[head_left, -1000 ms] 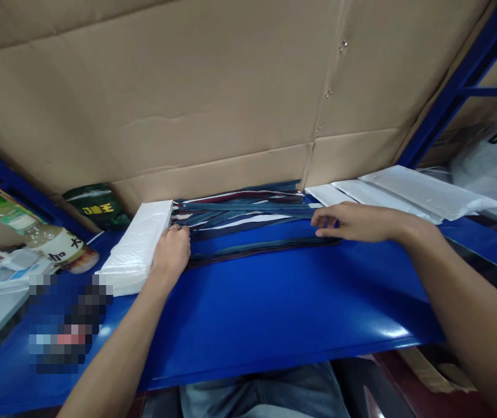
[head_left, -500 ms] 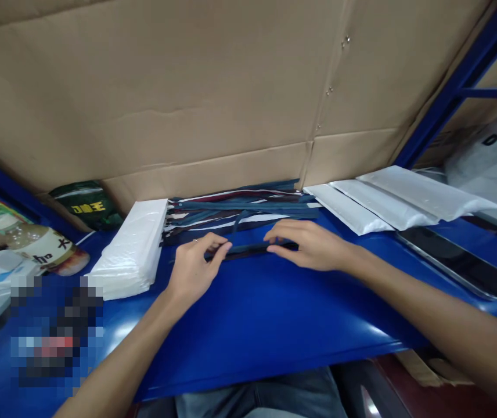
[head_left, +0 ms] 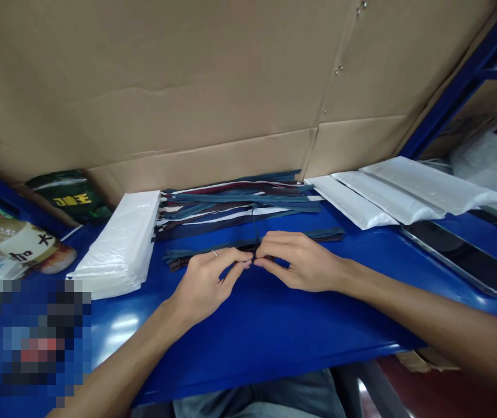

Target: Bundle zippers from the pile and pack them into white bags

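A dark blue strip (head_left: 179, 256), like a long zipper, lies along the blue table (head_left: 248, 331) in front of me. My left hand (head_left: 207, 281) and my right hand (head_left: 298, 261) meet at its middle, fingertips pinched together on it. A thin dark thread rises from the pinch toward the pile behind. That pile of zippers (head_left: 235, 203), several strips in blue, maroon and white, lies against the cardboard wall.
A stack of white plastic bags (head_left: 120, 247) lies left of the pile. Three filled white packets (head_left: 396, 191) lie at the right, with a dark phone-like slab (head_left: 466, 261) beside them. A bottle (head_left: 17, 244) and a green packet (head_left: 72, 194) sit far left. Cardboard (head_left: 213, 81) walls the back.
Both hands drew together from the strip's two ends to its middle and closed into pinches. The strip now lies nearer me, apart from the pile.
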Demonstrator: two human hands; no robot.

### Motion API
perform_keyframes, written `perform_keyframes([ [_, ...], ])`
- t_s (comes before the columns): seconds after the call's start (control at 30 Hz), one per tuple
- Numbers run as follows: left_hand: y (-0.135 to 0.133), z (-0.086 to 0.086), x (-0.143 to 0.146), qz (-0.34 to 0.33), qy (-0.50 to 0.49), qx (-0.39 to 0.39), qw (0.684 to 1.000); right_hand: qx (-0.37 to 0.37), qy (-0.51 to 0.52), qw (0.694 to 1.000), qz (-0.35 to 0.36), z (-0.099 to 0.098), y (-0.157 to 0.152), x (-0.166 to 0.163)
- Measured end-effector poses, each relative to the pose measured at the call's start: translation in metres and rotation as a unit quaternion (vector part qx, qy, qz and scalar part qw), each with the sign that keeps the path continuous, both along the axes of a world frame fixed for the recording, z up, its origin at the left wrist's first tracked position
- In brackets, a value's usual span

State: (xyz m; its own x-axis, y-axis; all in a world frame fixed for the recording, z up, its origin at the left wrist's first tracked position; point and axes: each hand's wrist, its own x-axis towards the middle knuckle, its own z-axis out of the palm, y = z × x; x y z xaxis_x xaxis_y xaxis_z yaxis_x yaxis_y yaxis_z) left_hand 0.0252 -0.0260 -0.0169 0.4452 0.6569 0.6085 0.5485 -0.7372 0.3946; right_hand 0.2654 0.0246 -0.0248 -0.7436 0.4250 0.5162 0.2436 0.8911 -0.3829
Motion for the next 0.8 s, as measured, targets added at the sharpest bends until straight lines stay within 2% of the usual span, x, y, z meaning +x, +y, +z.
perform_keyframes([
  [0.1,0.003,-0.004,-0.002,0.001,0.033,0.034,0.999,0.049,-0.086,0.995,-0.009,0.006,0.002,0.001],
  [0.17,0.006,-0.005,-0.006,0.030,0.049,0.053,0.997,0.063,-0.131,0.988,-0.047,0.008,0.009,0.005],
  [0.3,0.018,0.004,-0.033,0.168,0.113,0.056,0.978,0.069,-0.166,0.972,-0.149,0.007,0.034,0.027],
  [0.37,0.025,0.016,-0.053,0.267,0.170,0.034,0.948,0.102,-0.183,0.960,-0.186,0.007,0.051,0.045],
  [0.47,0.032,0.035,-0.083,0.407,0.229,0.001,0.884,0.148,-0.212,0.932,-0.253,0.011,0.073,0.076],
  [0.57,0.033,0.046,-0.102,0.489,0.229,-0.005,0.842,0.157,-0.223,0.906,-0.323,0.015,0.087,0.102],
  [0.67,0.030,0.046,-0.102,0.509,0.224,-0.008,0.831,0.142,-0.208,0.897,-0.362,0.016,0.088,0.110],
  [0.73,0.029,0.042,-0.093,0.476,0.223,0.020,0.850,0.097,-0.186,0.909,-0.360,0.015,0.083,0.103],
  [0.8,0.027,0.037,-0.078,0.407,0.204,0.063,0.888,0.034,-0.154,0.931,-0.328,0.014,0.075,0.090],
])
